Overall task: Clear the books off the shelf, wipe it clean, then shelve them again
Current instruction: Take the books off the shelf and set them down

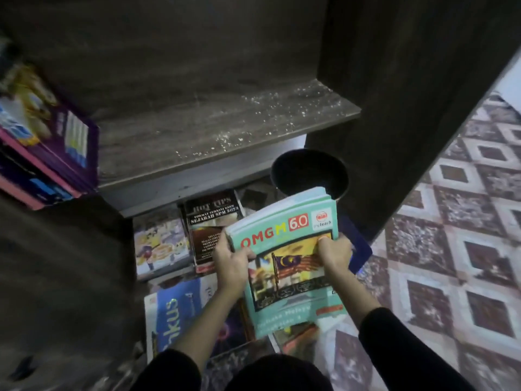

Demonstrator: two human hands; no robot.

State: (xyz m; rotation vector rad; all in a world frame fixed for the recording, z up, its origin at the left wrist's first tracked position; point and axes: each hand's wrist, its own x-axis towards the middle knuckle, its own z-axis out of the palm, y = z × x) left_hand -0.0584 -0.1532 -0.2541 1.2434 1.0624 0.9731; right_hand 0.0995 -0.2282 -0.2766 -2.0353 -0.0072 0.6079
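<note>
I hold a teal workbook (293, 280), the top of a small stack, above the floor in front of the shelf. My left hand (232, 258) grips its left edge and my right hand (335, 252) grips its right edge. The wooden shelf board (225, 128) above is bare on its right part and speckled with white dust. A pile of purple and pink books (48, 142) lies on its left end. More books lie on the floor below: a black one (211, 218), a cartoon-covered one (160, 244) and a blue one (174, 314).
A dark round bucket (308, 170) stands on the floor under the shelf's right end, just behind the held books. The shelf's dark side panel (394, 108) rises on the right. Patterned floor tiles (451, 249) spread out to the right.
</note>
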